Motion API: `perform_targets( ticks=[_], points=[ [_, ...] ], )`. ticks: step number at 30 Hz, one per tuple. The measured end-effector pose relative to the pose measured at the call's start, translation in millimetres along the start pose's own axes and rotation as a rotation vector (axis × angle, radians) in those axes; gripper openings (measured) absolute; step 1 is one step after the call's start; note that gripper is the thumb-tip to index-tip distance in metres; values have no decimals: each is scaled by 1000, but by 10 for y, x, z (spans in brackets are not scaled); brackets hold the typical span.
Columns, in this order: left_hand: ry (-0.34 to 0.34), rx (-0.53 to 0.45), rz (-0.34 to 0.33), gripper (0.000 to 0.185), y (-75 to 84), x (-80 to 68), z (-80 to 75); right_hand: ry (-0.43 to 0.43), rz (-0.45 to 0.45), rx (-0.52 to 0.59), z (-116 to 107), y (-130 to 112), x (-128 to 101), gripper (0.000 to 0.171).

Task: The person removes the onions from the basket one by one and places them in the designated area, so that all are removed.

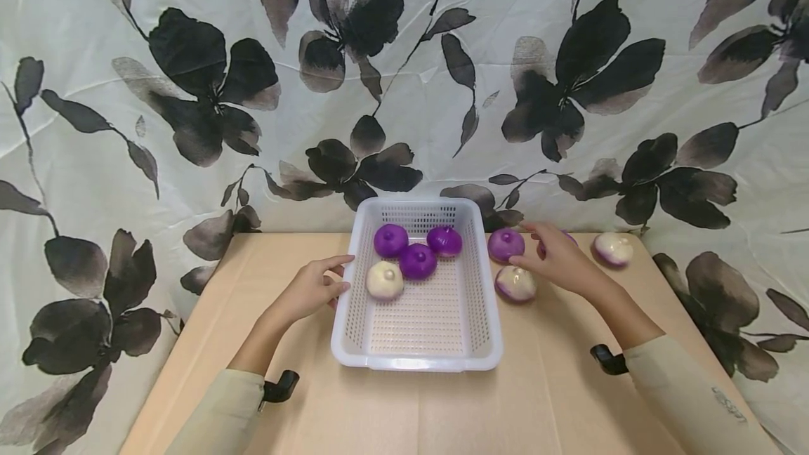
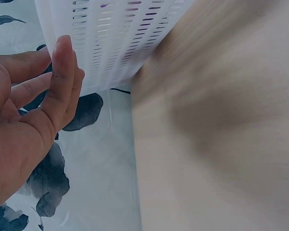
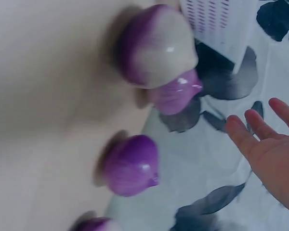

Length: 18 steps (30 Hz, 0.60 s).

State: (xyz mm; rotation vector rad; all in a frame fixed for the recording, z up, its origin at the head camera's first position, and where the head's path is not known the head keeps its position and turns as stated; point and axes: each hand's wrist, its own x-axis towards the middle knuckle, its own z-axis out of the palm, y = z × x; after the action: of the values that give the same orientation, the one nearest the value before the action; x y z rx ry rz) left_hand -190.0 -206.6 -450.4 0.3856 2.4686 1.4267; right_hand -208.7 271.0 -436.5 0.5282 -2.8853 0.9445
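Observation:
A white plastic basket holds three purple onions and one pale onion toward its back and left. My left hand is at the basket's left side, fingertips right at the rim; the left wrist view shows its fingers fairly straight beside the slotted wall. To the basket's right, my right hand hovers over loose onions with nothing in it, its fingers spread. Below and beside it lie a purple onion and a white-and-purple onion. Another purple onion is mostly hidden behind the hand in the head view.
Farther right, near the table's back edge, lies another white-and-purple onion. The light wooden table ends at a floral cloth hanging behind it. Dark wrist cameras are worn on both sleeves.

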Motion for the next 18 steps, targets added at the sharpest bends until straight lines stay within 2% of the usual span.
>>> perform_targets(
  ticks=[5,8,18],
  points=[
    [-5,5,-10,57,2,3,2,-56,-36,31,-29,-186,168,81],
    [-7,2,-8,57,7,5,5,-87,-61,66,-21,-297,262,80],
    [-7,3,0,57,4,5,0,-169,-133,78,63,-711,605,79]
  ],
)
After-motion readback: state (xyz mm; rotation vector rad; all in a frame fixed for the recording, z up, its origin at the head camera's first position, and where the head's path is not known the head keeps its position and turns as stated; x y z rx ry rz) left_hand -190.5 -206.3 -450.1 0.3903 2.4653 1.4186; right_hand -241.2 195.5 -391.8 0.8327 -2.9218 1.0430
